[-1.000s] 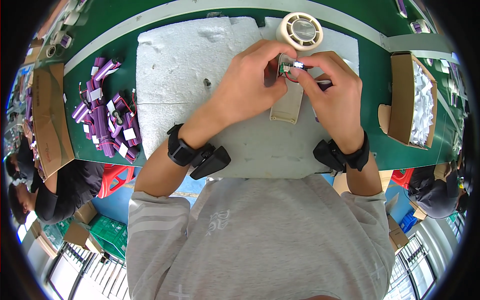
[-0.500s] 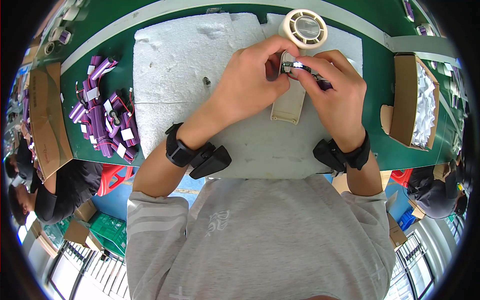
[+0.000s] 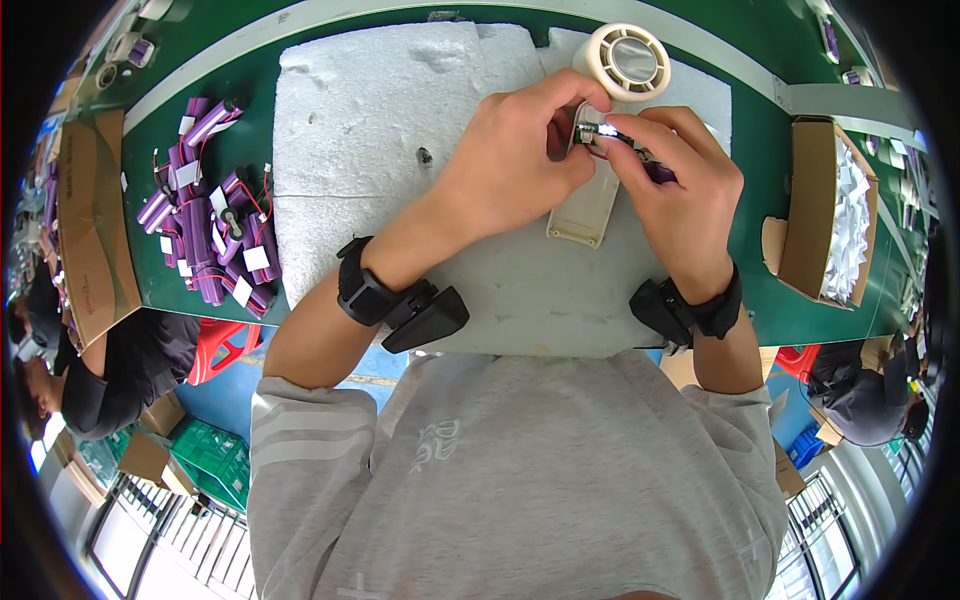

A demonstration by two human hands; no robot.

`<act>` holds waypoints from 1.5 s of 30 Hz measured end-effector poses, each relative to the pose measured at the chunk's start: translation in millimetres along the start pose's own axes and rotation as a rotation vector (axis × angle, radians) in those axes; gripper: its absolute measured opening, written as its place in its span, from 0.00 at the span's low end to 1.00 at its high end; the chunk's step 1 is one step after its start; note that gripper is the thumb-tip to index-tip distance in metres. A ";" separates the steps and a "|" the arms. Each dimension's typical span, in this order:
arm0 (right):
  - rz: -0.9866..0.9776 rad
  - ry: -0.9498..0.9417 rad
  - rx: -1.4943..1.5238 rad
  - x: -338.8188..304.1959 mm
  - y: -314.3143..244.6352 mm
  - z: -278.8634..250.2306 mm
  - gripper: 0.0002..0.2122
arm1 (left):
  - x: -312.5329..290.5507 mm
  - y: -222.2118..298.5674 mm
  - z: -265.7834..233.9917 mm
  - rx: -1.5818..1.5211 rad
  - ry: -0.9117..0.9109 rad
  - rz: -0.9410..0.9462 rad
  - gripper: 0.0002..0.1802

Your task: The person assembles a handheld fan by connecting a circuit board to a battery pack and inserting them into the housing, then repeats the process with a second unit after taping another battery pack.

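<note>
A cream handheld fan [image 3: 582,218] lies on the work surface with its handle pointing toward me; its round head [image 3: 630,62] is at the far end. Between my fingertips, over the upper handle, is a small circuit board [image 3: 588,133] with a bright white light glowing on it. My left hand [image 3: 520,150] is closed around the left side of the handle top, fingertips at the board's left end. From the right, my right hand [image 3: 685,185] pinches the board between thumb and forefinger. A purple battery [image 3: 660,173] shows partly under my right fingers.
White foam sheets [image 3: 370,110] cover the green table [image 3: 765,250]. Several purple battery packs [image 3: 205,245] with red wires are piled at left, beside a cardboard box [image 3: 95,230]. An open box [image 3: 803,215] of white pieces stands at right. People sit at both sides.
The whole view has shifted slightly. Both hands keep their grip at the lit board, with only small finger movement.
</note>
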State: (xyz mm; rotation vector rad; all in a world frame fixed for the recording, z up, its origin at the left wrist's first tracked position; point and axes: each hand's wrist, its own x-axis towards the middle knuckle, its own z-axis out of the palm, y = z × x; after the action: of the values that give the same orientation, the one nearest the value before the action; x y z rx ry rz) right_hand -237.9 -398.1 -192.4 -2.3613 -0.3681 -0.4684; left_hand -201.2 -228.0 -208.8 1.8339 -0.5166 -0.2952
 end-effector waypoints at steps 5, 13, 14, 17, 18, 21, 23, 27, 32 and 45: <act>0.017 0.009 0.021 0.4 1.5 1.3 0.09 | 0.8 -0.5 -0.5 0.012 -0.011 -0.019 0.20; 0.053 -0.015 -0.008 0.5 -1.4 -0.3 0.09 | 0.3 -1.0 -0.5 0.010 -0.024 -0.017 0.20; 0.039 -0.026 -0.036 0.6 -1.6 -0.4 0.09 | 0.4 -1.3 -0.9 0.008 -0.028 -0.013 0.20; 0.013 -0.048 -0.094 -0.1 -1.9 -1.0 0.08 | 1.3 -3.9 -3.9 -0.152 -0.038 -0.032 0.19; 0.025 -0.042 -0.067 0.4 -1.7 -0.9 0.08 | 2.1 -4.8 -5.3 -0.232 -0.043 -0.041 0.19; 0.053 -0.027 -0.012 1.8 -0.5 -1.7 0.07 | 6.9 -10.5 -7.3 -0.153 -0.031 0.076 0.16; 0.224 -0.080 0.012 4.6 -0.2 -5.8 0.07 | 6.5 -11.7 -9.0 -0.112 -0.028 0.134 0.14; 0.452 -0.337 0.145 9.5 8.3 -14.3 0.10 | 8.5 -6.4 -16.3 0.119 -0.102 0.210 0.15; 0.583 -0.663 0.575 11.9 22.9 -31.5 0.11 | 6.4 -4.8 -17.2 0.125 -0.184 0.216 0.17; 0.108 -0.364 -0.090 12.9 24.4 -43.2 0.16 | 2.2 -7.1 -9.2 -0.083 0.126 0.024 0.17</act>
State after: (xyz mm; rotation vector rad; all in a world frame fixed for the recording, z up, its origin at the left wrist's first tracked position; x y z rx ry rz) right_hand -226.9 -443.4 -171.0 -2.5393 -0.3876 -0.0002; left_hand -193.7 -219.6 -212.5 1.7521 -0.4318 -0.1809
